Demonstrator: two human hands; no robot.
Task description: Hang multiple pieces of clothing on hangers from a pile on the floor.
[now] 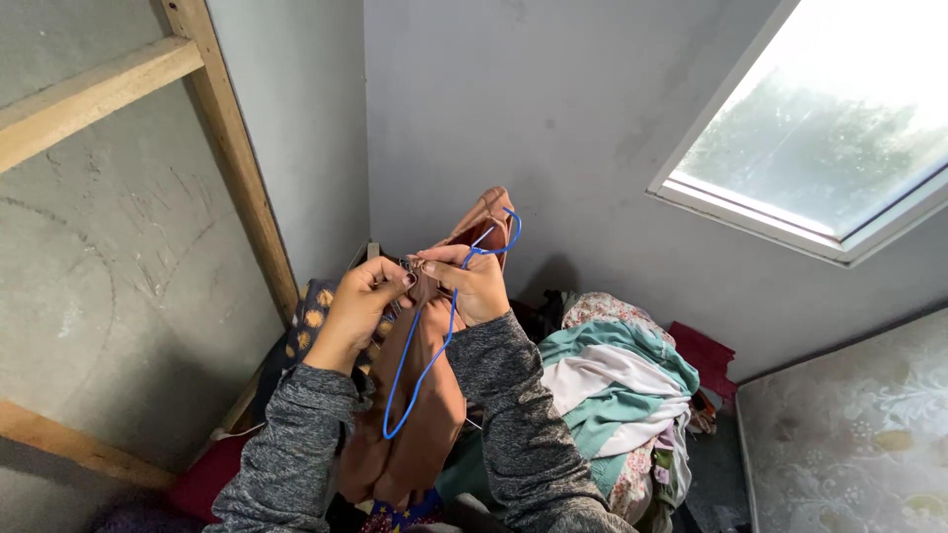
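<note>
Fabric could slide off the blue wire hanger (425, 345) — the brown garment (420, 434) is bunched at the top, where both hands pinch it, and a loosened pinch would let it drop. The left hand (360, 306) and right hand (472, 281) are raised side by side, fingers (434, 265) closed on cloth and wire alike. The garment is plain rust-brown, soft and creased, hanging below the fingers in 2 long folds, with the hanger's thin loop trailing down its front. Below the right hand lies a pile of clothes (612, 385).
</note>
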